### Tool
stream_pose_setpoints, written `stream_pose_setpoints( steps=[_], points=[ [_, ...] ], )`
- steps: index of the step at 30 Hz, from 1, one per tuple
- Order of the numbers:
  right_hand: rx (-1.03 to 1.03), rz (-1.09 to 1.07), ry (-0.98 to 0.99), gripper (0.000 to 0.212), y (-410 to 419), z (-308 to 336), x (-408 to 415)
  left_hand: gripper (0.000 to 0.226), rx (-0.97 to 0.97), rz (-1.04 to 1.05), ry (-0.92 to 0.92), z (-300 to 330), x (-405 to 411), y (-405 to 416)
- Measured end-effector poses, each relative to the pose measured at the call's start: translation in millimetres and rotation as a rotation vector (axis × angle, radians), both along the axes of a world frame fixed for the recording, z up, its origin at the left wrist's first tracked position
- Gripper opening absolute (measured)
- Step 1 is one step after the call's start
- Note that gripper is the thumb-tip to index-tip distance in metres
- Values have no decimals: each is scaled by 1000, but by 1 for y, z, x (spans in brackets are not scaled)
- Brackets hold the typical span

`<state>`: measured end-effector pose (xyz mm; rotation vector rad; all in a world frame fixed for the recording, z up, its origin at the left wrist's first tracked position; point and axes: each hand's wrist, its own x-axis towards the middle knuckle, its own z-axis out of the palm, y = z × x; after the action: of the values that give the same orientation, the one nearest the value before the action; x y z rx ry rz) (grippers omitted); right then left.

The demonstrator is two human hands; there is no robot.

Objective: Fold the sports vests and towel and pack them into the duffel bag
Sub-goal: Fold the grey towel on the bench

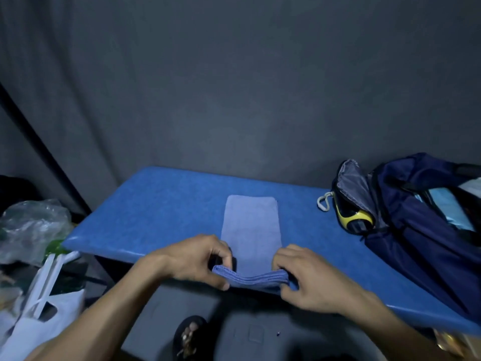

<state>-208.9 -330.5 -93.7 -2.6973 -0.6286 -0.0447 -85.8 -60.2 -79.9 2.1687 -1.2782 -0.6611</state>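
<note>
A pale blue towel (250, 230) is lying folded into a long narrow strip down the middle of the blue padded bench (156, 204), its far end flat and its near end reaching the bench's front edge. The left hand (200, 259) is pinching the near left corner of the towel, fingers curled over the layered edge with the thumb underneath. The right hand (309, 277) is gripping the near right corner the same way, so the stacked hem is stretching between the two hands, raised slightly off the bench.

At the right end of the bench a navy duffel bag (421, 230) is sitting unzipped, its grey lining showing and light blue fabric visible inside. A yellow and black item (351, 217) with a white clip is resting against the bag's open pocket. Plastic bags (36, 230) are standing on the left, beside the bench.
</note>
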Motion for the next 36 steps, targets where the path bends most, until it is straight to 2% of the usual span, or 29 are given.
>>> stream_pose_setpoints(
  steps=[3, 6, 8, 10, 11, 12, 14, 16, 19, 20, 22, 23, 24, 26, 27, 30, 31, 34, 36],
  points=[
    [-38, -7, -91, 13, 6, -11, -9, 15, -33, -24, -106, -7, -8, 5],
    [31, -67, -126, 18, 6, -16, -9, 17, -110, 143, -11, -14, -9, 7],
    [161, -188, -75, 28, 7, -17, -3, 25, -175, 314, 14, -20, -3, 4],
    [306, -364, -19, 37, 11, -17, 10, 32, -177, 443, -74, -25, 3, -4],
    [353, -456, -3, 38, 13, -18, 18, 28, -166, 484, -114, -28, 4, -8],
    [361, -541, 14, 35, 13, -19, 25, 21, -153, 514, -157, -31, 5, -11],
    [248, -628, 27, 20, 14, -25, 34, 13, -146, 546, -243, -34, 5, -16],
    [182, -570, -80, 9, 15, -28, 35, 17, -206, 513, -337, -37, 5, -15],
    [53, -278, -330, 19, 10, -31, 34, 9, -252, 304, -488, -33, 5, -9],
    [-17, -183, -366, 18, 7, -30, 33, 18, -226, 233, -482, -31, 3, -5],
    [-77, -76, -359, 12, 2, -27, 28, 46, -134, 160, -440, -32, 0, 5],
    [-80, -62, -319, 16, 0, -27, 27, 56, -93, 137, -464, -35, -1, 8],
    [-84, -67, -282, 25, -1, -27, 25, 60, -69, 116, -509, -38, 0, 11],
    [-75, -78, -266, 34, -3, -27, 26, 54, -75, 98, -574, -43, 2, 9],
    [-45, -85, -263, 32, -3, -28, 30, 47, -113, 111, -562, -42, 3, 6],
    [91, -151, -188, 17, -4, -27, 43, 24, -296, 207, -360, -40, 12, -2],
    [157, -198, -139, 16, -5, -26, 48, 25, -334, 265, -289, -40, 16, -7],
    [384, -376, 21, 33, -9, -20, 64, 39, -389, 476, 16, -42, 29, -22],
    [506, -459, 86, 44, -10, -19, 76, 47, -377, 609, 127, -46, 39, -33]
  ],
)
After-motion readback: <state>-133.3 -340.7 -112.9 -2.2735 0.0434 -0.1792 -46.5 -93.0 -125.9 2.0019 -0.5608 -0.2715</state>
